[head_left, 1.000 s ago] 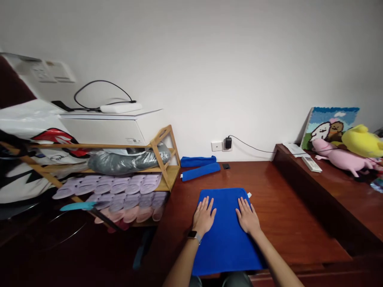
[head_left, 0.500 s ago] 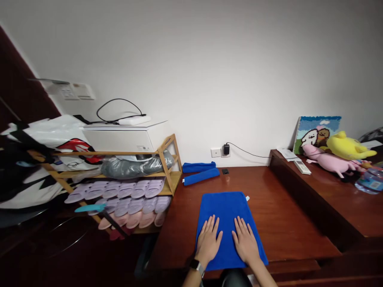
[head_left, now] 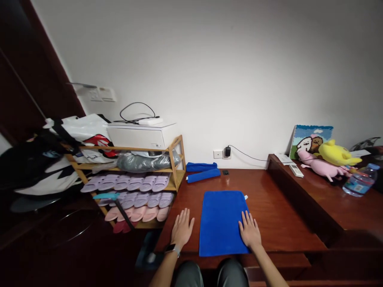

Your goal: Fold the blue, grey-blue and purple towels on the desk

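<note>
A blue towel [head_left: 223, 223] lies spread flat on the brown wooden desk [head_left: 278, 211], its near edge by the front of the desk and a small white tag at its far right corner. My left hand [head_left: 182, 229] rests palm down on the wood to the left of the towel, apart from it, fingers stretched out. Over the towel's right edge lies my right hand [head_left: 250, 230], open and palm down, partly on the cloth. Neither hand holds anything. Farther back, a rolled blue towel [head_left: 204, 175] lies before another folded blue towel [head_left: 201, 167] against the wall.
A wooden rack [head_left: 178, 177] with slippers, a white box [head_left: 137, 135] and bags stands left. A plug [head_left: 228, 151] with a black cable sits in the wall. On the raised right surface are a remote [head_left: 296, 171], plush toys [head_left: 338, 152] and a water bottle [head_left: 360, 181].
My left hand has moved left off the towel onto the bare desk. My right hand has shifted to the towel's right edge. The head view has turned slightly.
</note>
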A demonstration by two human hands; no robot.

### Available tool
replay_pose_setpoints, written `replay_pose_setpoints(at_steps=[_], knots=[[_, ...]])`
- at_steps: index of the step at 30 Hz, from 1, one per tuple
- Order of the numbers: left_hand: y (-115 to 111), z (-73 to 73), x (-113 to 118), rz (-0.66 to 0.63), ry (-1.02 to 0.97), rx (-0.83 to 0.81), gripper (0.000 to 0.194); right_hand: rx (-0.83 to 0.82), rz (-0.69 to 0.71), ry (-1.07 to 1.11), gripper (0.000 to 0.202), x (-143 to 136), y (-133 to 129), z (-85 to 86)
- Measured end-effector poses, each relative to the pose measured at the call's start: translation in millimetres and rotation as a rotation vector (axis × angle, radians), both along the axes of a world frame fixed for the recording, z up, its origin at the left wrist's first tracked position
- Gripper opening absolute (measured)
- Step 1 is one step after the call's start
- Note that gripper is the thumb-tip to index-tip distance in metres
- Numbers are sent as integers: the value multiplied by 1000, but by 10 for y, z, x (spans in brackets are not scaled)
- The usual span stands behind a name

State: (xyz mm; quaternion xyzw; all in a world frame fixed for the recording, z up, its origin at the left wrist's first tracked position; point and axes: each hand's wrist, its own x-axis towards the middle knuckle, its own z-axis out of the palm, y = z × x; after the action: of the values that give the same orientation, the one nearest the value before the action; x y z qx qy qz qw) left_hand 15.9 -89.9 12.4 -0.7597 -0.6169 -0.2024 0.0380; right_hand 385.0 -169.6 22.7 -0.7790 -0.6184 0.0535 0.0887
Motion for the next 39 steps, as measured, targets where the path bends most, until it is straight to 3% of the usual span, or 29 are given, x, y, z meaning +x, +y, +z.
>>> replay_pose_setpoints(at_steps=[4, 9, 15, 19, 22, 26, 29, 31, 33, 36, 39], knots=[[98, -69, -287, 178, -11, 84, 67, 13, 8, -25, 70, -4, 37, -68], [133, -120, -239, 200, 12, 49, 69, -14, 8, -30, 69, 29, 83, -16], [107, -75, -195, 218, 52, 1, 73, -90, 36, -90, 64, 406, 251, 329], [107, -87, -193, 228, 63, 37, 70, 22, -222, -98, 64, 326, 374, 536], [115, -110, -195, 221, 42, 63, 69, 35, -323, 13, 64, -66, 386, 425], [118, -128, -208, 217, 31, 51, 70, 60, -308, -37, 65, -405, 309, 49], [108, -116, -213, 228, 46, 33, 70, 60, -150, -62, 66, -169, 316, -43], [95, -91, -207, 225, 65, 30, 72, 24, 17, -34, 65, 161, 393, 57], [83, -62, -196, 221, 85, 32, 72, -32, 92, -24, 64, 484, 504, 223], [72, -34, -184, 230, 103, 50, 70, -23, -77, -60, 65, 713, 622, 374], [73, -43, -196, 234, 109, 68, 71, 50, -212, -77, 63, 617, 583, 230]])
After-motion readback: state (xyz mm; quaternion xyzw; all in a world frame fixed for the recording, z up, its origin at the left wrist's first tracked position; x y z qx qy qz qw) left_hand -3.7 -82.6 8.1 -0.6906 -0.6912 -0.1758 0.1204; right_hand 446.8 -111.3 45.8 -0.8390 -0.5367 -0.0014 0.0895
